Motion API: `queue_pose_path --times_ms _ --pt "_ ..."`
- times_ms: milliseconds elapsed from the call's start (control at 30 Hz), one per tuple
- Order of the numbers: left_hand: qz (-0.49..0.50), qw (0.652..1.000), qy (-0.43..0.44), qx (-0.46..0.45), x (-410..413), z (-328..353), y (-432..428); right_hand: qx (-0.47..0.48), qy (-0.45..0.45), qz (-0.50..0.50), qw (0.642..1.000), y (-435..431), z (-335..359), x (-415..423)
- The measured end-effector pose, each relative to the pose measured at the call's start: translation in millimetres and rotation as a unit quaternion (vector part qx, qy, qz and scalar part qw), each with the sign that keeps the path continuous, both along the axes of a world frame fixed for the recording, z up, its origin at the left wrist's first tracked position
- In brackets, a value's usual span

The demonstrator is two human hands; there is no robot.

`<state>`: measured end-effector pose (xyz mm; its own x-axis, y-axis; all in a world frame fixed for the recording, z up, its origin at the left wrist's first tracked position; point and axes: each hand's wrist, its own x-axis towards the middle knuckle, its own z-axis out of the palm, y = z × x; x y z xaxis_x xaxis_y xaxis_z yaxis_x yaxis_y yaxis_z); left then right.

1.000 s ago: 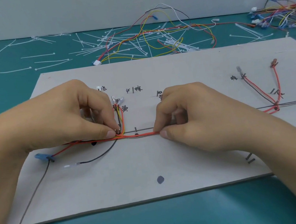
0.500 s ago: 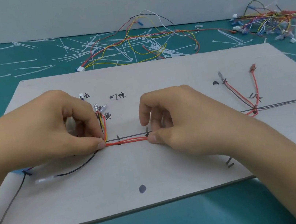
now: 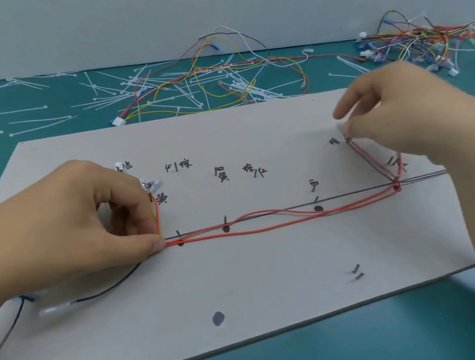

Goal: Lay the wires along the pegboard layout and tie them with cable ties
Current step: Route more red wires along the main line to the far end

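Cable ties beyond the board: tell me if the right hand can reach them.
Probably yes: the right hand is near the far edge of the board, the cable ties lie loose just beyond, nothing between.

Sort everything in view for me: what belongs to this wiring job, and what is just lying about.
Job in hand: layout board; red wires along its line; left hand pinching them at the bend; right hand, blurred, at their far ends; black wire; loose cable ties.
Lying about: wire harness behind the board; tangle of coloured wires far right.
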<state>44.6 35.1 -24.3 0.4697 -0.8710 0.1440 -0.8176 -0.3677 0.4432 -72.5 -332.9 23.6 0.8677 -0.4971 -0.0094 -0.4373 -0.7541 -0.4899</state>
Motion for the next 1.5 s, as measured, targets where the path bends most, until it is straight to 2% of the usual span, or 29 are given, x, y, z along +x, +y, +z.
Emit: queue_pose_path --times_ms 67,167,367,500,567,667,767,867,1000,1100,1233,1500 --pt "-0.002 1.000 0.000 0.000 1.9 -1.7 0.3 0.006 0.058 -0.008 0.998 -6.4 -4.8 2.4" --pt "-0.003 1.000 0.004 -0.001 4.6 -2.6 1.3 0.012 0.064 -0.011 0.998 -8.1 -7.4 6.0" --pt "0.000 1.000 0.013 -0.005 5.7 -5.1 2.8 0.041 0.010 -0.031 0.999 -12.4 -10.6 7.1" --pt "0.001 1.000 0.013 -0.005 8.4 -8.1 4.1 0.051 -0.094 -0.089 0.990 -25.4 -6.0 3.1" --pt "0.002 1.000 0.011 -0.005 9.2 -10.2 4.3 0.051 -0.108 -0.087 0.989 -27.5 -6.2 3.1" --pt "0.001 1.000 0.015 -0.010 8.8 -10.5 3.7 0.054 -0.112 -0.023 0.992 -10.3 -12.0 9.7" --pt "-0.001 1.000 0.015 -0.017 4.2 -6.6 -0.1 0.052 -0.106 0.110 0.987 17.4 -15.4 11.2" --pt "-0.002 0.999 0.018 -0.030 -3.6 -2.8 -7.8 0.102 -0.056 0.255 0.960 37.0 -16.0 6.8" --pt "-0.011 0.999 0.035 -0.035 -13.2 4.3 -17.8 0.143 -0.004 0.355 0.924 51.3 -18.4 1.4" --pt "-0.018 0.997 0.062 -0.031 -18.4 9.9 -23.9 0.124 0.029 0.389 0.912 60.7 -20.7 -2.7" --pt "-0.023 0.997 0.076 -0.004 -23.4 15.3 -34.2 0.081 0.037 0.379 0.921 66.5 -19.2 -5.3" --pt "0.014 1.000 0.013 0.018 -43.0 17.7 -63.2 0.014 0.068 0.353 0.933 74.4 -9.0 -14.3"
